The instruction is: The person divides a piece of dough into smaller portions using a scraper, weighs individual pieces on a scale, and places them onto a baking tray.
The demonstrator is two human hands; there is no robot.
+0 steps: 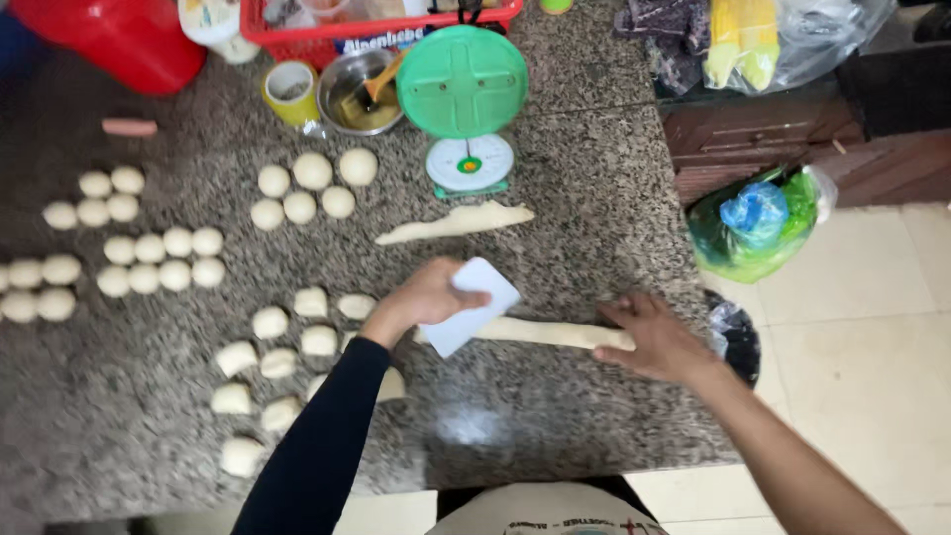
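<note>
Left hand [424, 297] gripping white scraper [470, 305] over dough log [555, 333] on counter [584, 198]; right hand [656, 339] open, pressing log end.

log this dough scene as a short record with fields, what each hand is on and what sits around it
surface: speckled granite counter
left hand: holds a white scraper against the dough rope
right hand: rests on the rope's right end
cut pieces: rough lumps left of the scraper
rolled balls: rows farther left, one cluster near the scale
spare dough strip: below the green scale
floor: green bag beside the counter
</note>
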